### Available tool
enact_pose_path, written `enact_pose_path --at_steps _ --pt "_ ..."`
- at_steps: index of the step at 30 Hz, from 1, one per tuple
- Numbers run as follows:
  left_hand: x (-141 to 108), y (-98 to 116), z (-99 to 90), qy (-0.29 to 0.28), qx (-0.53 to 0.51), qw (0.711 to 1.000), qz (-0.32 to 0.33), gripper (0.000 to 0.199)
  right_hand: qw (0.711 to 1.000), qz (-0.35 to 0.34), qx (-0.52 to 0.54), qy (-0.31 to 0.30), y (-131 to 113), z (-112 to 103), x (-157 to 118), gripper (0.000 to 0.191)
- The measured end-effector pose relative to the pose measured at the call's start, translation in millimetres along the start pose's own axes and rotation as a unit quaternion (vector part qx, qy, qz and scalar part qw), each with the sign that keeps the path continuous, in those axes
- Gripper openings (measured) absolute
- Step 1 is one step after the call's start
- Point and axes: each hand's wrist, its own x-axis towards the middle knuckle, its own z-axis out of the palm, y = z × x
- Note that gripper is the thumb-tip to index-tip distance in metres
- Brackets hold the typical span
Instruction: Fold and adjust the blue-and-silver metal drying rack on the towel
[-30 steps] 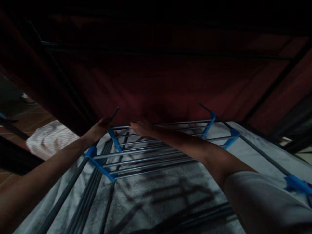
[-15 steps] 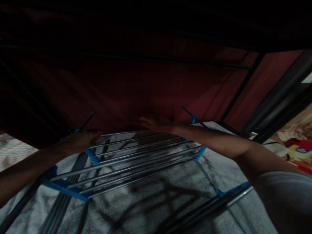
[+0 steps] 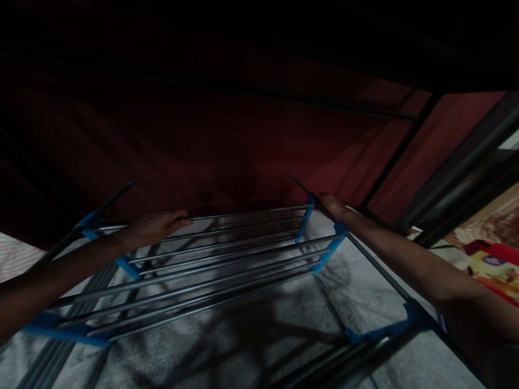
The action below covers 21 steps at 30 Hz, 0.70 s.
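A rack of grey metal tubes joined by blue plastic connectors stands in front of me. My left hand reaches over its left end, fingers closed on the rear tube. Beside the right rear upright pole and its blue connector is my right hand. Its fingers are dark and partly hidden, so I cannot tell whether they grip the pole. The left rear pole rises from another blue connector.
Dark red fabric with dark frame bars hangs right behind the rack. Greyish cloth lies beneath, crossed by shadows. More tubes lie at the lower left. A red and yellow package is at the far right.
My right hand has moved from the middle of the rear tube to the right rear pole. My left hand has shifted right along the rear tube; the rack appears farther left.
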Motion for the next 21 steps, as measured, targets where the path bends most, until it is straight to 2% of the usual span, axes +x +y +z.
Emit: enact_pose_path --at_steps 3,10,16,21 --pt "0 -6 3.2 0.013 0.029 0.999 -0.006 0.045 1.0 -0.017 0.018 -0.016 4 4 5 0.027" --pt "1 -10 9.6 0.029 0.023 0.999 -0.008 0.039 0.996 -0.026 0.039 -0.072 7 6 9 0.016" --pt "1 -11 7.8 0.028 0.018 0.999 -0.006 0.04 0.998 -0.03 0.021 -0.052 10 4 14 0.027" --pt "4 -14 10.1 0.026 0.024 0.999 -0.009 0.04 0.998 -0.026 0.018 -0.06 10 2 15 0.027"
